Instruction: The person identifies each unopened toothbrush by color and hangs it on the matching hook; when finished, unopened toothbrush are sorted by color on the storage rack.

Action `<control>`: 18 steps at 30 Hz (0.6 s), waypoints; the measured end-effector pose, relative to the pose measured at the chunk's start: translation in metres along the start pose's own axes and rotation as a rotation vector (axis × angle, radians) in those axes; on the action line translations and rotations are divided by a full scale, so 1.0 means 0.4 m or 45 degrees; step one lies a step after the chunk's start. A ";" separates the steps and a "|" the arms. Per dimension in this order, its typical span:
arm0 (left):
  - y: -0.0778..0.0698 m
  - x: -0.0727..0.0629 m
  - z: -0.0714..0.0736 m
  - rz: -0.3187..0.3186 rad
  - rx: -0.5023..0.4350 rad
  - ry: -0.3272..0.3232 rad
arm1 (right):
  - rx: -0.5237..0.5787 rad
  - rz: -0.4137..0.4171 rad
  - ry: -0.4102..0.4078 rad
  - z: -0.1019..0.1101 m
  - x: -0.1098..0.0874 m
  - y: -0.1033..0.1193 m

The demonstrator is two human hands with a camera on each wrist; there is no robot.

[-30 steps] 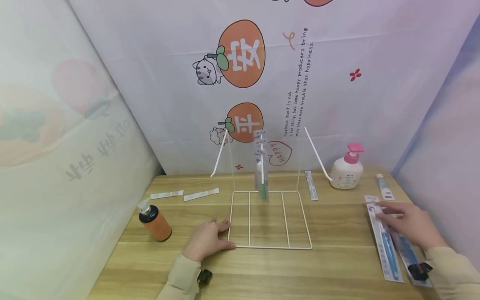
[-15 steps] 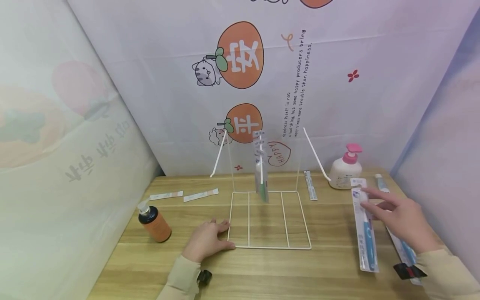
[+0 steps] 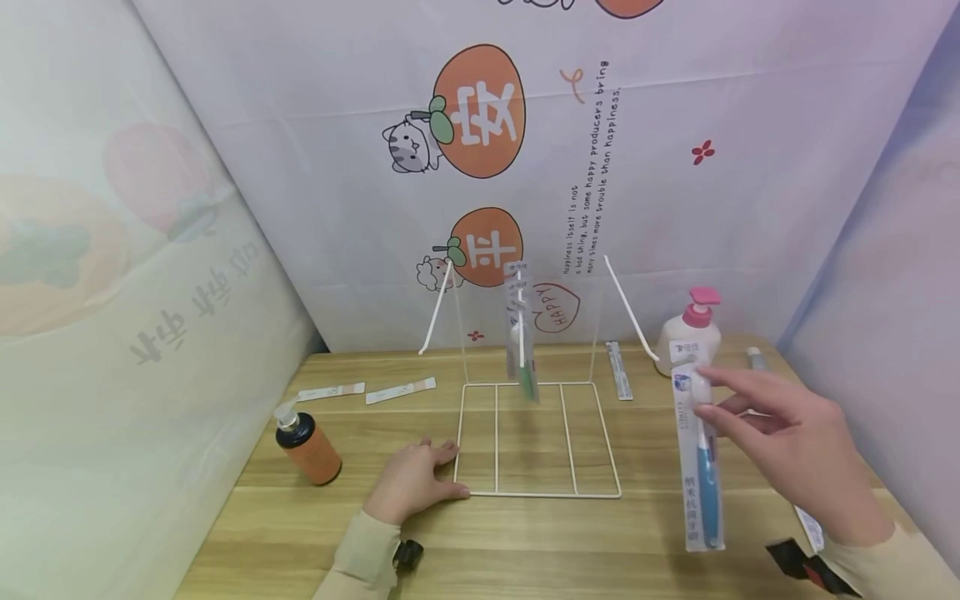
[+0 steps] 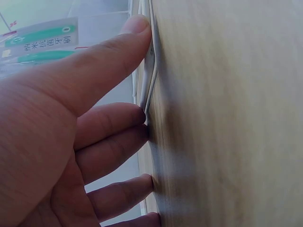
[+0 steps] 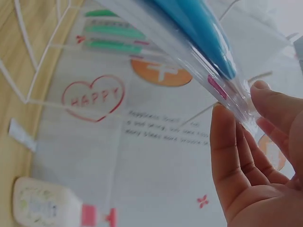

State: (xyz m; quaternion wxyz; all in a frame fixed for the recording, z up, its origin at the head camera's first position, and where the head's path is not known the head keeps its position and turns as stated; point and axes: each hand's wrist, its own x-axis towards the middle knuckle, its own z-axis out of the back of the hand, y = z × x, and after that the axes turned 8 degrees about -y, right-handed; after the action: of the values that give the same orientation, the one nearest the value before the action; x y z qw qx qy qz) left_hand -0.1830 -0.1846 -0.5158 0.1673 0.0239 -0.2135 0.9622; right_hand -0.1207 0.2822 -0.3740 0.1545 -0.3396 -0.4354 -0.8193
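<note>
The right hand [image 3: 798, 450] pinches 1 toothbrush pack [image 3: 707, 500] near its top between thumb and fingers, to the right of the rack [image 3: 540, 496]. The left hand [image 3: 411, 482] has thumb and fingers apart, touching the rack's near left corner. The pinch takes in only a small part of slick-looking film, so the pack might slip or swing if it loosened. The rack looks light; without the left hand, a knock could shift it and shake the hung packs [image 3: 527, 382]. In the head view the held pack's top overlaps the white bottle [image 3: 708, 337]; the right wrist view shows them apart. The left wrist view shows the hung packs' green handles [image 4: 42, 35] broadside; from the head they are nearly edge-on.
</note>
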 end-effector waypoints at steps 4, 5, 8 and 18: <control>0.000 0.000 0.001 0.001 0.006 -0.003 | 0.112 0.119 -0.056 -0.015 -0.001 0.046; 0.000 0.000 0.000 0.008 0.005 -0.002 | 0.149 0.151 -0.069 -0.020 -0.001 0.054; 0.000 -0.001 -0.001 0.007 0.016 -0.006 | 0.237 0.208 -0.089 -0.036 0.001 0.076; 0.001 -0.004 -0.001 0.010 0.012 -0.008 | 0.178 0.239 -0.130 -0.093 0.009 0.087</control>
State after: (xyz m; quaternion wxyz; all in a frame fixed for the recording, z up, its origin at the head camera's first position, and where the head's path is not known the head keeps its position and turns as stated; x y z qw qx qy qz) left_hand -0.1817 -0.1852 -0.5163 0.1629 0.0270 -0.2098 0.9637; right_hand -0.1200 0.2320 -0.3650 0.2315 -0.4084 -0.4652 -0.7505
